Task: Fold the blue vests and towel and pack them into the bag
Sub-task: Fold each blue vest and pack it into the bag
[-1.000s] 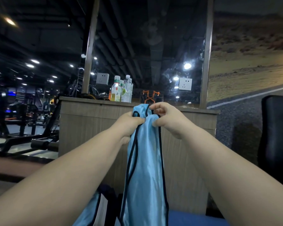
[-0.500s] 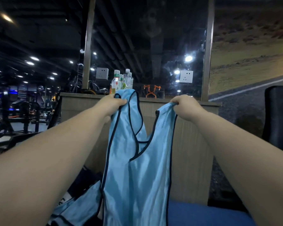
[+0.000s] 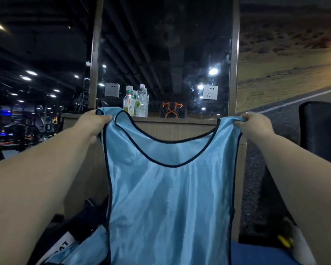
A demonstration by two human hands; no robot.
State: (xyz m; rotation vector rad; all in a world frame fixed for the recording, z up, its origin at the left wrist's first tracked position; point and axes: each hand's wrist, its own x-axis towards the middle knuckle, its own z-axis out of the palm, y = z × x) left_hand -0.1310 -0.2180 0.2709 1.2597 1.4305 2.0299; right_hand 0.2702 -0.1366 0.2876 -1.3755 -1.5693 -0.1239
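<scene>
Head view: left hand (image 3: pixel 96 121) is pinching the left shoulder strap of the blue vest (image 3: pixel 168 197); right hand (image 3: pixel 254 125) is gripping the right strap, fingers curled. Vest is hanging spread flat, near the wooden counter (image 3: pixel 189 129). Bottles (image 3: pixel 136 101) are standing far behind.

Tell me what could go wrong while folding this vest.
1. The blue vest hangs only from its shoulder straps, pinched by the left hand and right hand; the shiny fabric may slip free.
2. Its lower part hangs beside a second vest at lower left; they might tangle.
3. Bottles stand on the ledge beyond the left hand; a forward swing could topple them.
</scene>
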